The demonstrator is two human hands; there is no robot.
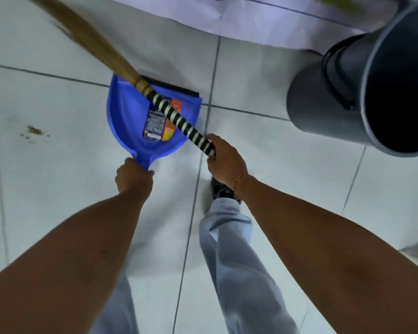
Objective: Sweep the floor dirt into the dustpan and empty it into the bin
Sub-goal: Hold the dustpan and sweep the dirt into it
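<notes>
Fingers of the left hand (133,178) clench the blue dustpan (130,116); right hand (225,162) grasps the grass broom (179,119). Dirt (34,131) lies left; careless strokes could scatter it beyond the pan, and the bin (362,92) stands far right.

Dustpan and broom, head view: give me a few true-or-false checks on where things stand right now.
1. The left hand grips the blue dustpan by its handle. True.
2. The right hand is empty. False: it holds the broom by its striped handle.
3. The dirt pile lies inside the dustpan. False: it sits on the floor tile, left of the pan.
4. The grey bin stands to the right, its mouth open. True.
5. The broom's bristles point toward the bin. False: they extend up and left, away from it.
</notes>
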